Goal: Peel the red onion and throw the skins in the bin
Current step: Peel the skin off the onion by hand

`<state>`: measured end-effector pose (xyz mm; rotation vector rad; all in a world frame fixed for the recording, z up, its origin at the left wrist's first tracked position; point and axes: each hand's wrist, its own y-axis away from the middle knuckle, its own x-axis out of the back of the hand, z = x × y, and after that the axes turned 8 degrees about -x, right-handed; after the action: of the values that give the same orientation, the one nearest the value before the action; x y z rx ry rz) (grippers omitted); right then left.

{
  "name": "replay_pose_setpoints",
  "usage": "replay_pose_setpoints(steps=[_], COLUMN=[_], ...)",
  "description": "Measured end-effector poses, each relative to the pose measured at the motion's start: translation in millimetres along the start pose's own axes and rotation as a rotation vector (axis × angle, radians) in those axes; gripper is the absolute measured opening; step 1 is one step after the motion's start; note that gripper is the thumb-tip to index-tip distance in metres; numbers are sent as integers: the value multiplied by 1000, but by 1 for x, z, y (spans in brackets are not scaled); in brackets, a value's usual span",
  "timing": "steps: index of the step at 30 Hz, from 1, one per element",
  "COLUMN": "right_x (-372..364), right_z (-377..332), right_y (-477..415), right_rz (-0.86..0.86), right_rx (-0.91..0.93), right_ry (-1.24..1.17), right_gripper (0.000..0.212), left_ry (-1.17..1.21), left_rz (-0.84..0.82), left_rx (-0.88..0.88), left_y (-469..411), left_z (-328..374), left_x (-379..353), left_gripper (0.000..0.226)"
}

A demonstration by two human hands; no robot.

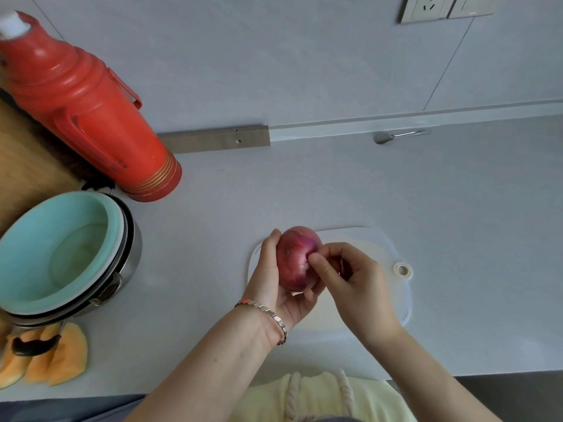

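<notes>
A red onion [295, 259], still in its purple-red skin, is held above the left end of a white cutting board [396, 251]. My left hand [271, 278] cups it from the left and below, with a metal bracelet on the wrist. My right hand [350, 275] is at the onion's right side, and its thumb and fingertips pinch at the skin there. No bin is in view.
A tall red thermos [91, 108] stands at the back left. A mint-green bowl [61, 248] sits stacked in a metal pot at the left. Orange melon slices [48, 357] lie at the front left. A spoon [393, 136] rests by the back wall.
</notes>
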<state>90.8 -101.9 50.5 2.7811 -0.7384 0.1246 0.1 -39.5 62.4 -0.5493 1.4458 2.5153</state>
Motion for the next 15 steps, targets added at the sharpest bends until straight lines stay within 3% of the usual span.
replay_pose_setpoints(steps=[6,10,12,15], right_x=[6,18,21,23], right_z=[1,2,-2,-7], right_y=[-6,-14,-14,-10], right_rz=[2,-21,-61,-65], right_rx=[-69,-239,-236,-110], right_ry=[-24,-292,-369,-155], right_gripper=[24,22,22,26], left_ry=[-46,-101,-147,-218], left_rz=[15,31,44,52], left_rx=[17,27,11,-18], left_y=[1,2,0,-3], left_z=[0,1,1,0], left_x=[3,5,7,7], left_gripper=[68,66,63,59])
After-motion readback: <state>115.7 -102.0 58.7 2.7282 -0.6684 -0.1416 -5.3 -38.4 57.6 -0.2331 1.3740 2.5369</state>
